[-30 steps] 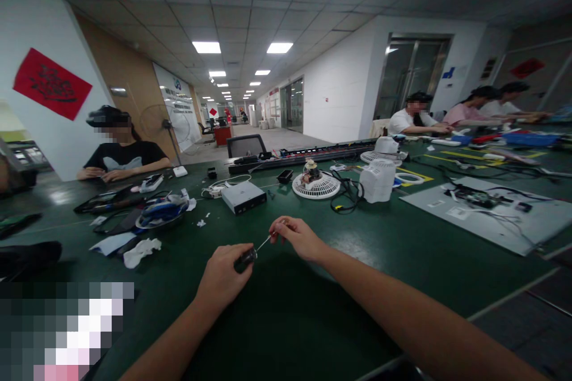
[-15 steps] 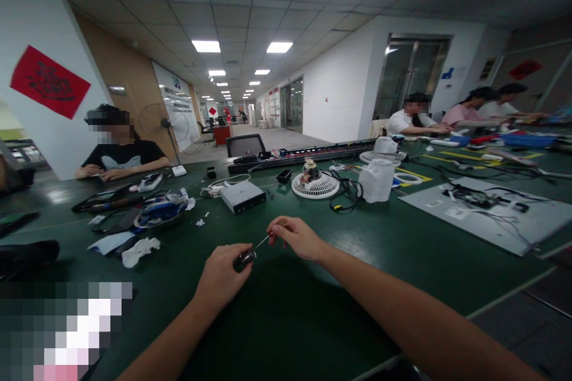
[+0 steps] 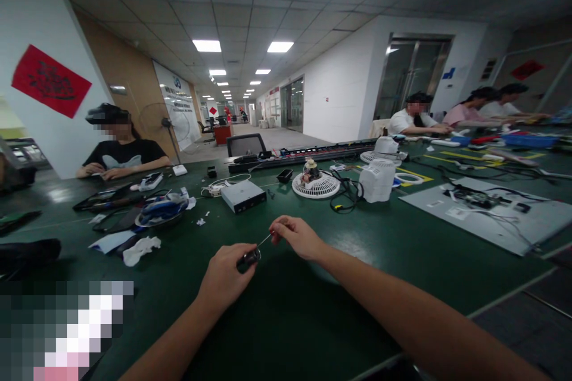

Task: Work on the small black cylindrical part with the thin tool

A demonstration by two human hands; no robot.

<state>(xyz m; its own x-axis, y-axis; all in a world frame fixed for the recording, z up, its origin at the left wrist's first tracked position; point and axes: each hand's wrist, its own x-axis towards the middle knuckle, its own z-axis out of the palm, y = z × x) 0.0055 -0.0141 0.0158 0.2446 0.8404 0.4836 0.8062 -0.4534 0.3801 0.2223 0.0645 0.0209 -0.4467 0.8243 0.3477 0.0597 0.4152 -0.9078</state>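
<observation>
My left hand (image 3: 227,274) is closed around a small dark cylindrical part (image 3: 249,259) with a shiny rim, held above the green table. My right hand (image 3: 297,238) pinches a thin screwdriver (image 3: 265,239); its handle is mostly hidden by the fingers. The slim metal shaft slants down from the right fingertips to the dark part. Whether the tip touches or sits inside it, I cannot tell. Beyond my hands lie a grey box-shaped drive (image 3: 243,196) and a round white fan grille (image 3: 316,184) with a motor on it.
A white plastic housing (image 3: 376,180) and black cables (image 3: 346,193) lie at centre right. A large grey panel (image 3: 487,214) with electronics rests at right. At left are a bowl of blue material (image 3: 161,209) and crumpled white tissue (image 3: 142,251). Several people sit around the table.
My left hand and the dark part have shifted slightly to the right, and the part is turned a little. My right hand has barely moved.
</observation>
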